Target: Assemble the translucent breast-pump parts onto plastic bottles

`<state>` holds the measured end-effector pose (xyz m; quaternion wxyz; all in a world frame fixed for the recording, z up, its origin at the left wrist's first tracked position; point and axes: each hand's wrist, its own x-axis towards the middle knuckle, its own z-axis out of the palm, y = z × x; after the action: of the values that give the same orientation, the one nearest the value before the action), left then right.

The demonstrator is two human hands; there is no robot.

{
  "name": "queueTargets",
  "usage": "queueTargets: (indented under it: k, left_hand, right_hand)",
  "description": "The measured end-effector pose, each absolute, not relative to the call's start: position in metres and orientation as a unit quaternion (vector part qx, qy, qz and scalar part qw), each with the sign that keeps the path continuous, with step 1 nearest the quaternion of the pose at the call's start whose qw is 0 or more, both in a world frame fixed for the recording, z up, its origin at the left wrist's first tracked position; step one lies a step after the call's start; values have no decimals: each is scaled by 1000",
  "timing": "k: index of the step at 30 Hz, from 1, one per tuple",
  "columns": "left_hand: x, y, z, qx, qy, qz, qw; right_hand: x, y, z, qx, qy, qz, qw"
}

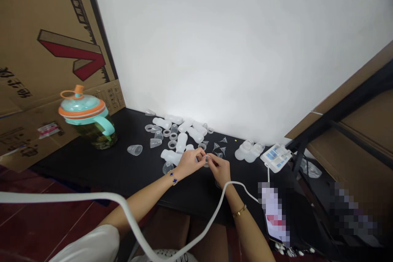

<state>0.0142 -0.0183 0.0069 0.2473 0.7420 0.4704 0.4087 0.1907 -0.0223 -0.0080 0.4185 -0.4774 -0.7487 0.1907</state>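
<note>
My left hand (189,163) and my right hand (220,168) meet over the front of the black table, fingers pinched on a small translucent ring-shaped piece (206,161). Fingers partly cover it, so its exact form is unclear. Just behind my left hand lies a white plastic bottle (170,156), and a clear dome cap (167,167) is beside that wrist. Several more white bottles (181,142), translucent rings (172,144) and clear caps (155,143) are spread beyond. Small clear funnel-shaped pieces (216,146) lie behind my right hand.
A large drinking jug (92,120) with an orange-rimmed lid stands at the left by a cardboard box (37,49). Grouped white bottles (250,151), a white device (276,157) and a phone (274,215) lie right. A white cable (135,225) crosses before my arms.
</note>
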Motion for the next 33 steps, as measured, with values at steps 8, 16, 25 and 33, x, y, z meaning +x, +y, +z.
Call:
queueTargets:
  k: [8,16,25,33]
  left_hand:
    - [14,-16,3,731,474,422,250]
    - [11,-16,5,720,471,445,249]
    - [16,-20,2,805,409,417,102]
    - [16,-19,0,813,409,407,78]
  right_hand:
    - [189,-20,-8,-481,-713,257,441]
    - [189,-16,-12,-458,-629,421,466]
    - [190,-12,-12,-475,-568,449,501]
    - [192,-12,-14,-458,-572,447,513]
